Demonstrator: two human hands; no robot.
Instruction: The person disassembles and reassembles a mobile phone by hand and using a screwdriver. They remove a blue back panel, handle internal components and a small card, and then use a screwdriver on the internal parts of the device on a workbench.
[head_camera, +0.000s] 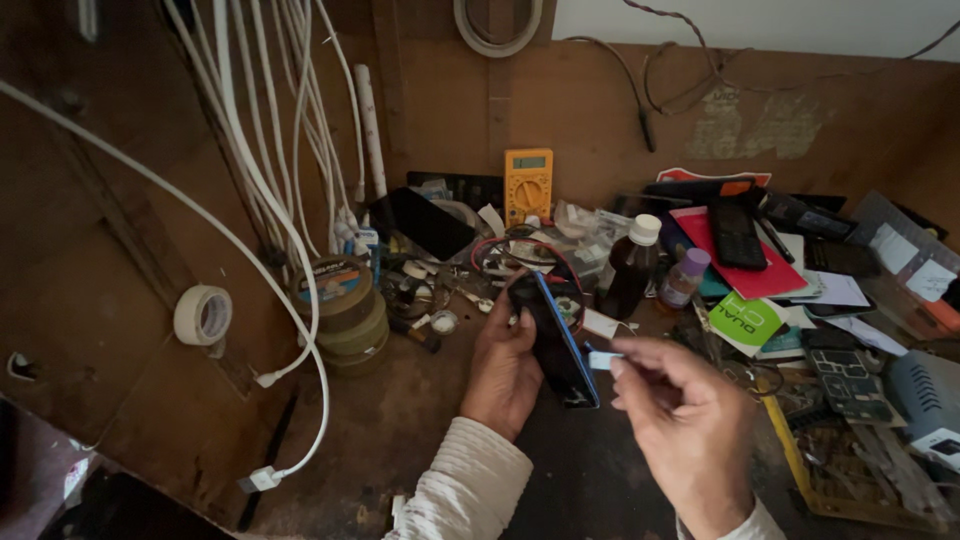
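Note:
My left hand (505, 372) grips a smartphone (560, 345) with a blue frame, held on edge with its dark screen facing right. My right hand (682, 420) is just to the phone's right, its thumb and forefinger pinched on a small pale blue piece (602, 360) that touches the phone's side. Both wrists wear white ribbed sleeves.
The wooden bench is crowded: a yellow multimeter (528, 184) at the back, a dark brown bottle (632, 266), a small purple-capped bottle (685, 277), stacked tape rolls (345, 312), white cables (270, 170) hanging left, phones and circuit boards (848, 385) at right.

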